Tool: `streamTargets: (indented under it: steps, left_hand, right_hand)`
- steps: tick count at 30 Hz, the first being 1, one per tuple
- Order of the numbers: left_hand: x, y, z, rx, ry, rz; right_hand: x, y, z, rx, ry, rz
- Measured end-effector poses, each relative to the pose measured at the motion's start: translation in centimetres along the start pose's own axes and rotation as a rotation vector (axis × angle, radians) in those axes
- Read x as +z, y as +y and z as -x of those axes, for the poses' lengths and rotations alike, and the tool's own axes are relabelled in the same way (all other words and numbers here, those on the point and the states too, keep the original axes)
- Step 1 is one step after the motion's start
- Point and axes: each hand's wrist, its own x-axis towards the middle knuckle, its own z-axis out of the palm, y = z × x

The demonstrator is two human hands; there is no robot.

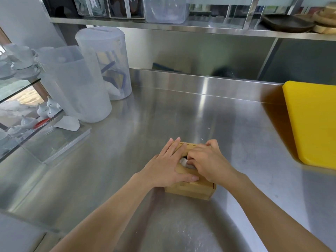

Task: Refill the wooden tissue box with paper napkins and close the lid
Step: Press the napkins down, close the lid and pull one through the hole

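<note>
The wooden tissue box (192,190) stands on the steel counter (163,110), just in front of me. Its lid is down on top. My left hand (166,165) lies flat on the lid's left half, fingers spread, thumb along the near edge. My right hand (207,160) rests on the right half with its fingers curled into the slot in the middle of the lid. A bit of white paper napkin (183,162) shows in that slot between the two hands; the fingertips pinch it. The rest of the napkins are hidden inside.
Two tall translucent plastic jugs (80,88) stand at the back left. A yellow cutting board (314,122) lies at the right edge. A glass case with white cups and teapots (21,113) is on the left. A steel shelf (181,24) hangs overhead.
</note>
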Motion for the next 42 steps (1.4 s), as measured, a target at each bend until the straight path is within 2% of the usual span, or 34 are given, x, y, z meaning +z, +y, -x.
streamTargets:
  steps: [3, 5, 8, 11, 17, 20, 24, 30, 42]
  left_hand:
    - [-0.2, -0.4, -0.3, 0.039, -0.015, 0.042]
    - [-0.7, -0.6, -0.7, 0.083, 0.047, 0.069]
    - [-1.6, -0.6, -1.4, 0.148, 0.102, -0.014]
    - [-2.1, -0.3, -2.0, 0.196, 0.047, -0.088]
    - [-2.6, 0.2, -2.2, 0.252, 0.022, -0.048]
    - [-2.8, 0.5, -1.9, 0.265, 0.004, 0.044]
    - [-2.9, 0.0, -2.0, 0.213, 0.004, 0.021]
    - [-3.3, -0.6, -1.6, 0.163, -0.022, 0.176]
    - [-3.3, -1.6, -1.3, 0.094, 0.014, 0.326]
  right_hand:
    - [-0.4, 0.1, 0.2, -0.006, -0.014, -0.044]
    - [-0.7, 0.3, 0.5, -0.027, -0.009, -0.09]
    - [-0.8, 0.5, 0.8, -0.051, -0.007, -0.111]
    - [-0.8, 0.6, 0.9, -0.058, 0.001, -0.157]
    - [-0.9, 0.9, 1.3, -0.065, 0.031, -0.256]
    - [-0.9, 1.6, 1.5, -0.07, 0.03, -0.261]
    - [-0.1, 3.2, 1.5, -0.025, 0.032, -0.124]
    - [0.0, 3.3, 1.8, -0.041, 0.039, -0.342]
    - [0.2, 2.6, 1.4, -0.038, 0.139, -0.442]
